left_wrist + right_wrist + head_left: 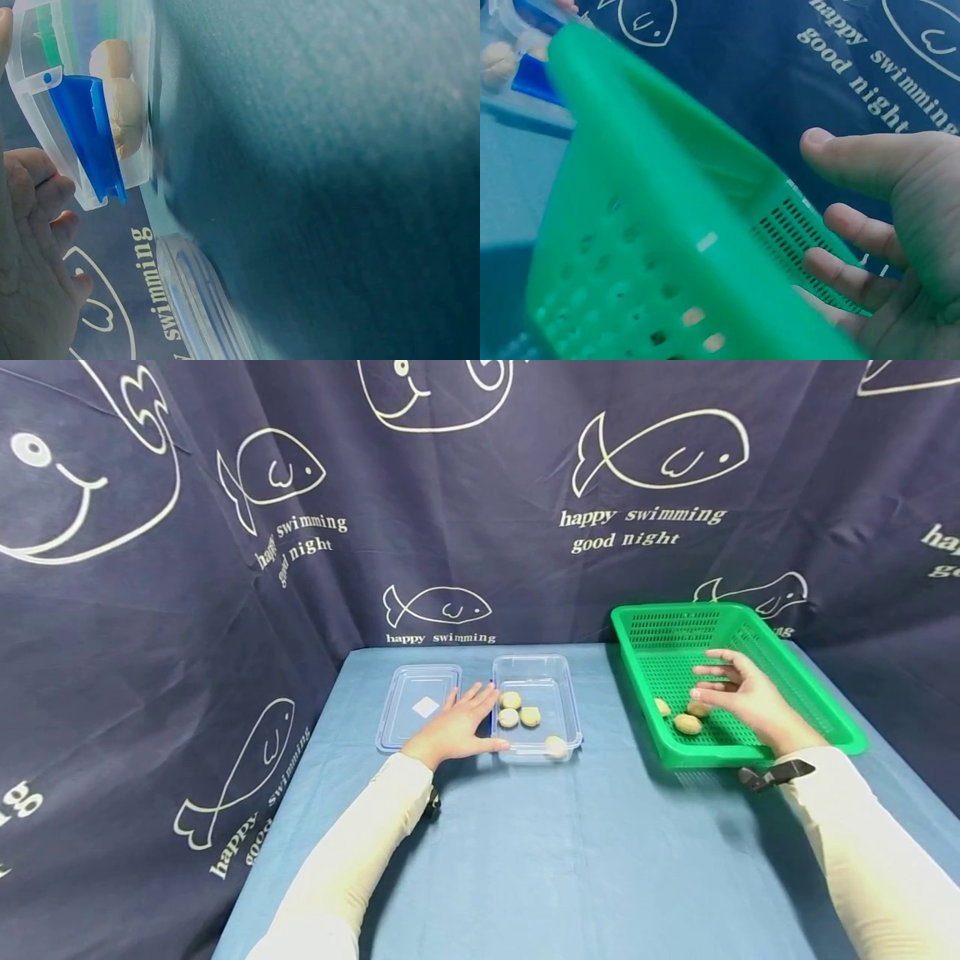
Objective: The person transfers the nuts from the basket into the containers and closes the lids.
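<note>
My left hand (459, 727) lies along the left side of a clear plastic box (536, 743), fingers spread, thumb near its front rim. Several pale tan walnuts (530, 717) sit inside the box; a walnut (124, 105) also shows through its wall in the left wrist view, beside a blue clip (90, 135). Over the green basket (652, 752) hovers my right hand (750, 697), its fingers loosely bent and nothing held. Below it, walnuts (687, 724) lie on the basket's floor, one partly hidden by the fingers.
A clear lid (405, 718) with a blue edge and a white label lies left of the box. Blue cloth (585, 852) covers the table. Dark curtains (480, 510) with fish prints hang behind and at the sides.
</note>
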`<move>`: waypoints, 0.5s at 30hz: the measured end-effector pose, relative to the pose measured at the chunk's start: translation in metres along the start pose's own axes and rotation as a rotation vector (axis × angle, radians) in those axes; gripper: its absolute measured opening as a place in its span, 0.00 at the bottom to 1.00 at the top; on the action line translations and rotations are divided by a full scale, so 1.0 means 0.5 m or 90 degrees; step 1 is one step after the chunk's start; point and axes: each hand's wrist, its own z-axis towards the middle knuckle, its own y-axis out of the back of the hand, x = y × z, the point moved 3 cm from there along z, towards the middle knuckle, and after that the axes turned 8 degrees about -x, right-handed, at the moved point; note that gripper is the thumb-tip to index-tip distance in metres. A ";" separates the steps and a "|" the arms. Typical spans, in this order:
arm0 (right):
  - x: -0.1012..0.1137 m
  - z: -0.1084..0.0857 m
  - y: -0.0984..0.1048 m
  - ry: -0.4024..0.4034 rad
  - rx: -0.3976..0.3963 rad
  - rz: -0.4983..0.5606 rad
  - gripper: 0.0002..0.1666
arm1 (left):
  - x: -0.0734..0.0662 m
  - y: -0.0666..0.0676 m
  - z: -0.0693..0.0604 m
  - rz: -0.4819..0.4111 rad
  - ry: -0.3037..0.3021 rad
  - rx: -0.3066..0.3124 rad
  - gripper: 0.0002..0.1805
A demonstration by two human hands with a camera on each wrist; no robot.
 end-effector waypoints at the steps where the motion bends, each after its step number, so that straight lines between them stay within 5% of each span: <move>1: -0.003 -0.002 -0.001 -0.007 0.002 0.014 0.38 | 0.000 0.000 0.000 0.001 -0.001 0.000 0.57; 8: -0.021 0.002 -0.006 -0.066 0.022 -0.095 0.36 | 0.000 0.000 -0.001 -0.010 -0.001 -0.003 0.57; 15: -0.035 0.009 -0.008 -0.115 0.058 -0.198 0.46 | 0.000 -0.002 -0.001 -0.008 -0.005 -0.007 0.57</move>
